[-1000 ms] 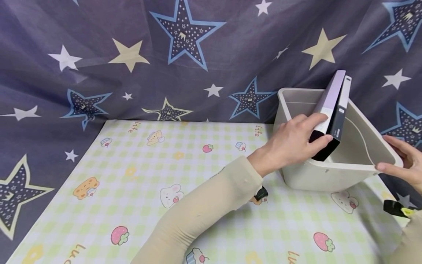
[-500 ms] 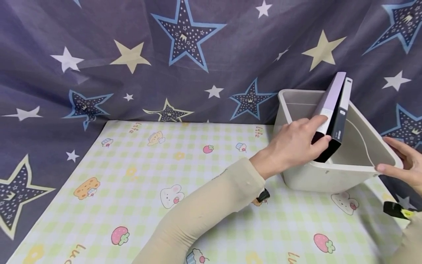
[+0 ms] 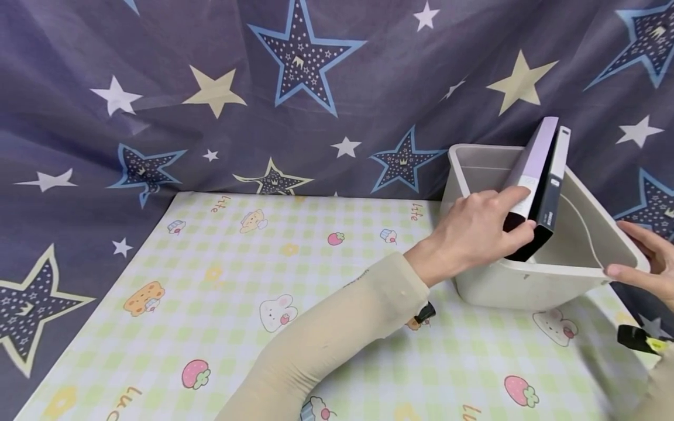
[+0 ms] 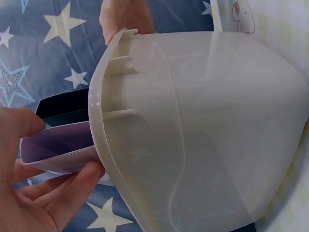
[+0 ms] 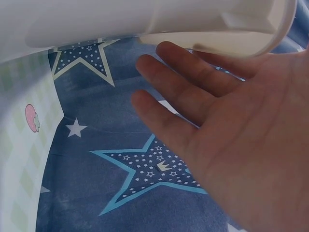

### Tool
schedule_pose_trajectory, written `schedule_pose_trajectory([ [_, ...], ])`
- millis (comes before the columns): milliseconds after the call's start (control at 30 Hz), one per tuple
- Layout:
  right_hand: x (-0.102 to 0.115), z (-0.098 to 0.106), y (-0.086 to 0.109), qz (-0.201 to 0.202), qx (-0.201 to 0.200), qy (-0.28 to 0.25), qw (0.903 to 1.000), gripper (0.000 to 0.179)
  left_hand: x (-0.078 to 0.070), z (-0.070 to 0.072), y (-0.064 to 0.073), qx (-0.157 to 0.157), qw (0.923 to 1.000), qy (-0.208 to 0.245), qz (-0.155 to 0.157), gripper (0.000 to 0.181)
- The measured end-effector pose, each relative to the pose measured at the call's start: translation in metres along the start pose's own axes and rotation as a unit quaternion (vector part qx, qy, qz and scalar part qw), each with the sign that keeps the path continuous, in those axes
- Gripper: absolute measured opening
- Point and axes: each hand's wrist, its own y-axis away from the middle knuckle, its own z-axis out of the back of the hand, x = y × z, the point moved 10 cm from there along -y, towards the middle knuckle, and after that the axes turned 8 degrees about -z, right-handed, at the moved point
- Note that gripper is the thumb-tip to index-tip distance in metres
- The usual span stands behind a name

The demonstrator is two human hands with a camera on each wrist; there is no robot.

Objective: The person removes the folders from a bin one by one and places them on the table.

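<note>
A lilac-and-white binder (image 3: 538, 155) and a black-and-grey binder (image 3: 550, 202) lean side by side in a light grey plastic bin (image 3: 505, 289), their upper ends rising above its back rim. The left hand (image 3: 468, 234) pinches the near end of the lilac-and-white binder, index finger on its white spine, thumb between the two binders. From the left wrist, that binder's hollow end (image 4: 58, 142) shows between thumb and fingers. At the bin's front right corner, the right hand (image 3: 653, 263) holds the rim; its thumb lies at the front, with several fingers (image 5: 178, 106) extended along the outside.
Under the bin is a table (image 3: 221, 327) with a green-and-white checked cloth printed with cartoons. A dark blue star-patterned curtain (image 3: 368, 70) hangs behind and beside it. The bin stands at the table's right back edge.
The left hand and both binders have shifted very slightly; the grip on the lilac-and-white binder stays the same. The whole head view has drifted a little. The right hand keeps its place on the rim.
</note>
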Motion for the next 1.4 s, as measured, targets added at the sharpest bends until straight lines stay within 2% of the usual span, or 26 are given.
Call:
schedule_pose_trajectory([
  [67, -0.003, 0.002, -0.001, 0.007, 0.004, -0.02, 0.9998, 0.086, -0.001, 0.0, -0.001, 0.0, 1.0, -0.003, 0.0, 0.037],
  [333, 0.0, 0.0, -0.001, -0.005, -0.005, 0.023, 0.9997, 0.086, -0.006, 0.004, -0.006, 0.003, 0.9997, -0.023, -0.007, 0.016],
  [667, 0.005, -0.003, 0.003, -0.01, -0.008, 0.039, 0.9992, 0.085, -0.004, 0.006, -0.007, -0.004, 0.9998, -0.015, 0.007, 0.014],
  [900, 0.0, -0.004, 0.005, -0.052, -0.01, 0.095, 0.994, 0.085, -0.004, 0.011, -0.009, -0.021, 0.9996, -0.02, 0.007, 0.014],
  [1200, 0.004, -0.004, 0.004, -0.033, 0.005, 0.042, 0.9986, 0.086, -0.003, 0.017, -0.008, -0.033, 0.9994, -0.005, 0.007, 0.018],
  [1400, 0.005, -0.003, 0.003, -0.032, 0.006, 0.036, 0.9988, 0.087, -0.002, 0.024, -0.01, -0.053, 0.9986, -0.004, 0.002, 0.017],
])
